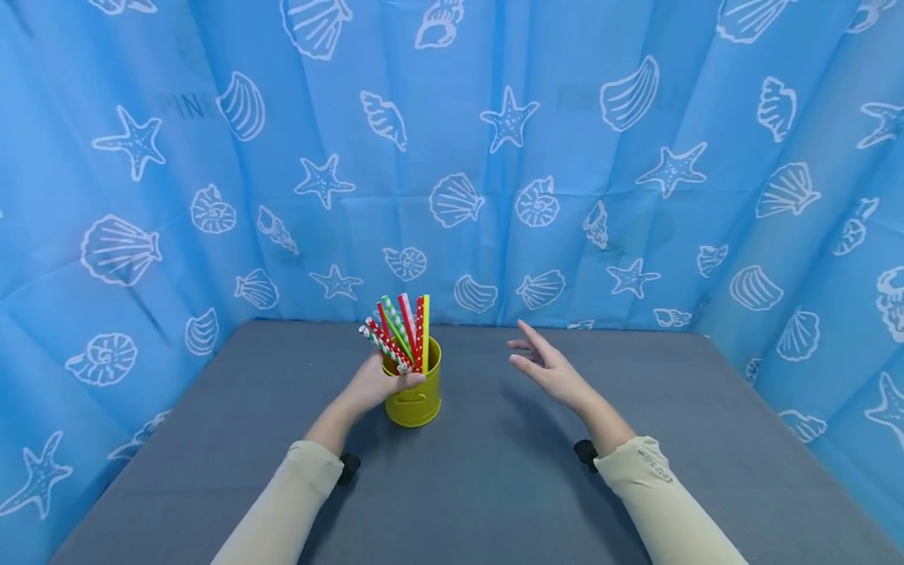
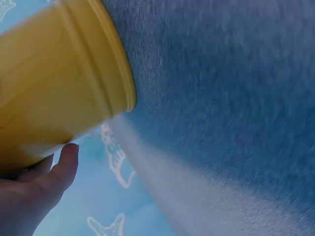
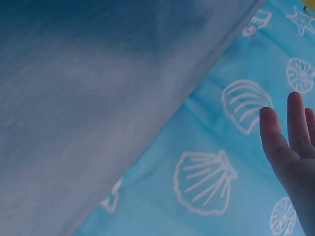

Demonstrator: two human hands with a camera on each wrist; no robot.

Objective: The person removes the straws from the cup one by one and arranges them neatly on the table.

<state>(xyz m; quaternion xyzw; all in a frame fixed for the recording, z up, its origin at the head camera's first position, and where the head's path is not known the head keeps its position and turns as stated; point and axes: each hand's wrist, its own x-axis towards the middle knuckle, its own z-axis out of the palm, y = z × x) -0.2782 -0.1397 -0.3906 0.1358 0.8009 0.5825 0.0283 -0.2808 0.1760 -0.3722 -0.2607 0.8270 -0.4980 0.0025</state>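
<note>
Yellow bucket (image 1: pixel 414 410) stands upright over the left-centre part of the grey-covered table (image 1: pixel 494 486), on your left side; whether its base rests on the cloth or sits just above it cannot be told with certainty. Your left hand (image 1: pixel 370 384) grips the bucket from its left side, at the upper part of the wall. Note that the thumb lies across the near side just below the rim, while the other fingers pass behind the bucket and are largely hidden in the head view. The left wrist view shows the smooth wall and ribbed lower edge of the bucket, with your digits against it. A bundle of straws (image 1: pixel 426 333) stands inside the bucket and projects above the rim: plain yellow, plain green, red with white dots, and striped patterns are visible. Several straws lean to your left, over the gripping hand; the yellow one is nearly vertical at the right of the bundle. Your right hand (image 1: pixel 554 375) is raised to the right of the bucket, well apart from it, holding nothing; its fingers are extended and spread, with the thumb separate. Both forearms carry light sleeves (image 1: pixel 286 502), with a dark band (image 1: pixel 349 468) at each wrist. A blue curtain (image 1: pixel 452 149) printed with white shells and starfish hangs behind the table.
</note>
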